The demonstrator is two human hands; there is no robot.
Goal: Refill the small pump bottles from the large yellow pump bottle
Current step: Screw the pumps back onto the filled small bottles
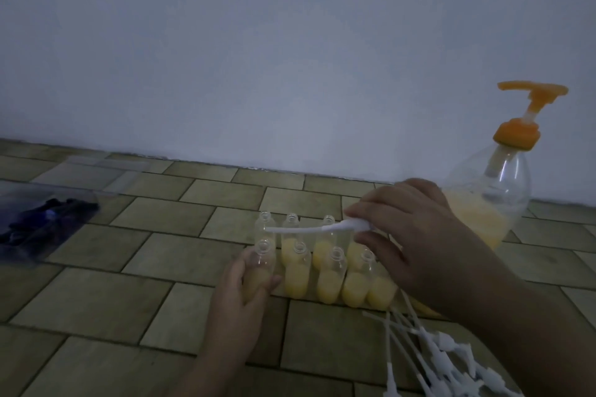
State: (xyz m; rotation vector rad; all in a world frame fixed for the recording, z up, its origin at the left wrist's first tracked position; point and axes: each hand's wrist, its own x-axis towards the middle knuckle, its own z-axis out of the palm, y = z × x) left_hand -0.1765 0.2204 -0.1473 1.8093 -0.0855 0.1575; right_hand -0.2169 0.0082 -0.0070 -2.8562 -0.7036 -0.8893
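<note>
- The wall (258, 51) is plain and pale, and it meets the floor at the far side.
- The floor (106, 293) has tan tiles laid like bricks, and all the things stand or lie on it.
- The large bottle (493, 190) stands at the right, near the wall. It is clear, with an orange pump on top, and yellow liquid fills only its lower part.
- A clear plastic bag (42, 222) with dark things inside lies at the left, well apart from the bottles.
- The right hand (406, 235) is above the right end of the small bottles and pinches the head of a white pump (351, 226). The thin tube of the pump points to the left, across the back row.
- The left hand (242, 296) grips the leftmost front bottle (263, 267) low on its body, with fingers and thumb curled around it.
- The small bottles (329, 274) stand close together in 2 rows, between the 2 hands. They are clear, have no caps, and are partly filled with yellow liquid.
- A pile of white pumps (451, 361) with long tubes lies at the bottom right, beside the right forearm.
</note>
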